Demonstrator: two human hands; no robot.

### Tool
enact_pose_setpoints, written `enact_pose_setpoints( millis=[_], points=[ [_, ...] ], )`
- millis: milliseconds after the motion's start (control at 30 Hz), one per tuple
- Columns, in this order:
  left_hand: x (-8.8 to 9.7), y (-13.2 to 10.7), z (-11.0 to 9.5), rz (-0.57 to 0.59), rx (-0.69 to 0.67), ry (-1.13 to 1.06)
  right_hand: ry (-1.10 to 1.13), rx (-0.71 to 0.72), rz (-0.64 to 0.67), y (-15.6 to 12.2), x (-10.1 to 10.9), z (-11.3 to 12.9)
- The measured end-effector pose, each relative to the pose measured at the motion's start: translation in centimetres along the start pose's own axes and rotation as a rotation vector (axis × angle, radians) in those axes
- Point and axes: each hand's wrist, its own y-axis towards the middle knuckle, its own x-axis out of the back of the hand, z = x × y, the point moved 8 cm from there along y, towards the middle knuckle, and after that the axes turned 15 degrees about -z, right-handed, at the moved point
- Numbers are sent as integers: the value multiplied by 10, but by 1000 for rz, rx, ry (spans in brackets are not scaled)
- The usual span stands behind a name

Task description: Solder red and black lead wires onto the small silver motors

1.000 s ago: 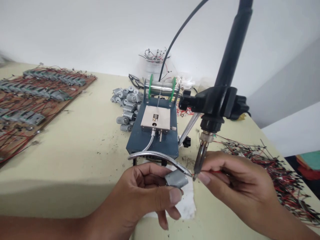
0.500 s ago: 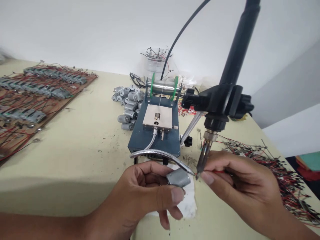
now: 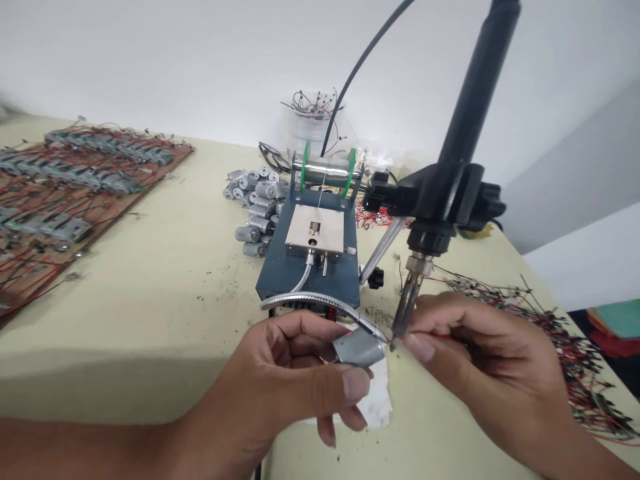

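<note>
Left hand (image 3: 280, 380) closed, I grasp a small silver metal motor (image 3: 358, 348) between the hands, above a torn white paper sheet (image 3: 381, 403). My right hand (image 3: 480, 360) pinches a thin red wire (image 3: 440, 337), its end just beside the motor's corner, where a steel soldering iron tip (image 3: 403, 317) and a flexible chrome gooseneck nozzle (image 3: 320, 303) nearly meet.

Motor can (image 3: 358, 349) — smooth dull metal; soldering-iron handle (image 3: 475, 100) — matt black plastic; board (image 3: 115, 207) — rough brown wood.
</note>
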Motion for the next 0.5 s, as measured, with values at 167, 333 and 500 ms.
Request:
enact_pose_setpoints(
  millis=[167,333,500],
  points=[
    [-1,-4,1,22,18,-4,-1,10,-38,-1,3,4],
    [0,-3,1,12,21,1,-2,-21,-37,0,2,2],
    [1,-2,2,-20,28,36,11,-23,-36,1,0,1]
  ],
)
